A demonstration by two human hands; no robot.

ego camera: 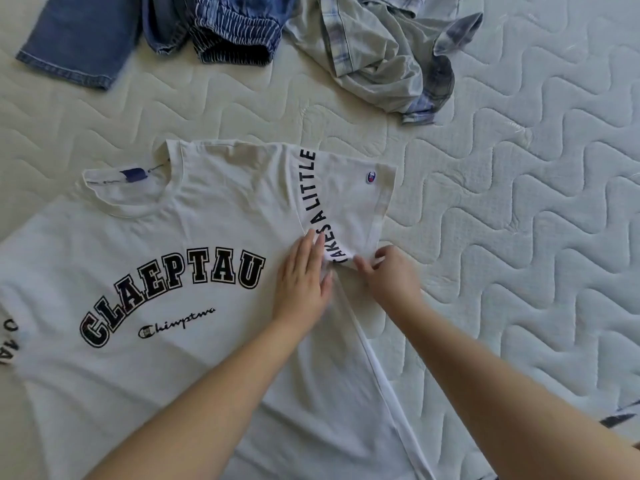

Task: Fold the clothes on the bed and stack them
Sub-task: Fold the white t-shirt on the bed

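Observation:
A white T-shirt (194,216) with black letters lies spread face up on the mattress, its collar towards the far left. Its right sleeve (349,192), printed with black words, points away from me. My left hand (303,278) presses flat on the shirt at the armpit, fingers straight. My right hand (389,275) pinches the lower edge of that sleeve just beside the left hand. Blue denim shorts (90,36) and a pale plaid shirt (377,46) lie crumpled at the far edge.
The quilted white mattress (519,202) stretches bare to the right of the T-shirt. A dark striped garment (235,36) lies between the denim and the plaid shirt. A bit of dark-striped cloth (620,415) shows at the right edge.

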